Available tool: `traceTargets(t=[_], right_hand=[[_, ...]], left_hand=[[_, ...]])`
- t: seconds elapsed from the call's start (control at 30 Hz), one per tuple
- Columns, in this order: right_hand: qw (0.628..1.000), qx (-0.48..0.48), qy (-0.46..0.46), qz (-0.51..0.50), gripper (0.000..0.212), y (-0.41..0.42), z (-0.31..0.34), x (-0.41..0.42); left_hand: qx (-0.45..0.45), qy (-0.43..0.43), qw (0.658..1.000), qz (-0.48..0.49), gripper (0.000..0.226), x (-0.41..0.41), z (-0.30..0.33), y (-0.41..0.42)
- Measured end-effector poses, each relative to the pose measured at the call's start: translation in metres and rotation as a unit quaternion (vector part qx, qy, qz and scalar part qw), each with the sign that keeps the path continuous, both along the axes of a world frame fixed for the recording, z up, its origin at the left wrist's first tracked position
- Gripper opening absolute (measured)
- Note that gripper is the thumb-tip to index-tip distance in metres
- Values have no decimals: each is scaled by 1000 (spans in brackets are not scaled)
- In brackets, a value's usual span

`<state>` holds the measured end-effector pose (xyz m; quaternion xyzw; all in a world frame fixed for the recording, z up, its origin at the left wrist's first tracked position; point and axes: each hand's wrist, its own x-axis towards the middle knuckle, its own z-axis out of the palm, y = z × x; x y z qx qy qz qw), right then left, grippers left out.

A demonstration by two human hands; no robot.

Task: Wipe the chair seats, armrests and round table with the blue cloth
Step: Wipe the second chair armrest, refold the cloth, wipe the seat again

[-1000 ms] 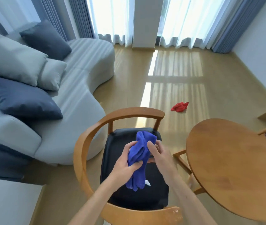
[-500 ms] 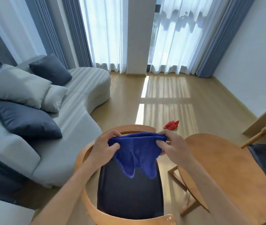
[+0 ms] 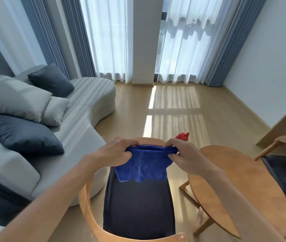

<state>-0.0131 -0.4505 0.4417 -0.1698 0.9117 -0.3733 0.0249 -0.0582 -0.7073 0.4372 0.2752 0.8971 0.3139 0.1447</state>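
I hold the blue cloth point(image 3: 143, 165) stretched between both hands above the near chair. My left hand point(image 3: 116, 151) grips its left top corner and my right hand point(image 3: 180, 154) pinches the right one; the cloth hangs folded below them. Beneath it is the chair's black seat point(image 3: 138, 208), ringed by a curved wooden armrest point(image 3: 84, 199). The round wooden table point(image 3: 226, 180) stands to the right. A second chair point(image 3: 285, 173) with a dark seat sits at the far right, partly cut off by the frame.
A grey sofa point(image 3: 79, 130) with grey and navy cushions fills the left side. A red cloth point(image 3: 182, 136) lies on the wooden floor beyond the chair. Curtained windows and a white pillar stand at the back; a wooden desk edge point(image 3: 282, 123) is at the right.
The bunched cloth was lifted off the seat and spread out between my hands. It now hangs shorter and flatter than half a second ago, and my view has tilted up.
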Motion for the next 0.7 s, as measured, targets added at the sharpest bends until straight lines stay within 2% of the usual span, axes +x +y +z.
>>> traceTargets(t=[0.13,0.27,0.37,0.5,0.63,0.7], right_hand=[[1000,-12,-6,12,26,-1,2,1],[999,-10,-11,32,28,-4,2,-1],[999,-6,-21,48,31,-6,0,-4],[997,25,-12,68,34,-12,-6,-5],[997,31,-11,63,35,-16,-11,-8],[997,44,4,63,34,-17,-11,-10]], left_hand=[[11,14,999,-46,28,7,-2,1],[-5,71,995,-71,26,6,-4,4],[-58,118,988,-83,30,0,-2,0],[-168,229,955,-92,32,-3,0,1],[-207,194,957,-52,35,3,0,10],[-199,189,960,-59,34,3,-4,9]])
